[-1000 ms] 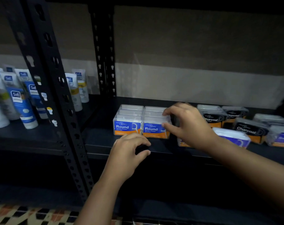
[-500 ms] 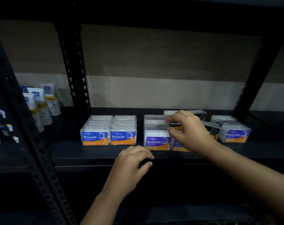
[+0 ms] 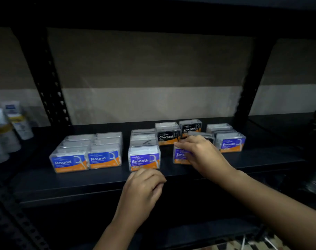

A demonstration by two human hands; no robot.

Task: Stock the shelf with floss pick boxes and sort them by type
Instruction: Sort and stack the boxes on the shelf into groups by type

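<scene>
Right hand [image 3: 202, 152] gripping Smooth box [image 3: 180, 156] right of front Smooth box [image 3: 144, 159]; left hand [image 3: 144, 184] loosely curled, empty, just below.

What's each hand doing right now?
Left hand: loosely curled, holding nothing.
Right hand: grips a Smooth box.

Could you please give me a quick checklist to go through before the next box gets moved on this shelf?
1. Right hand holds the Smooth box: ok, fingers rest on it.
2. Left hand free: ok, loosely curled, empty.
3. Round boxes grouped: ok.
4. Smooth boxes together: not ok, another Smooth box sits right of the Charcoal boxes.
5. Room beside the Smooth stack: ok.
6. Box behind the right hand: cannot tell its type.
</scene>
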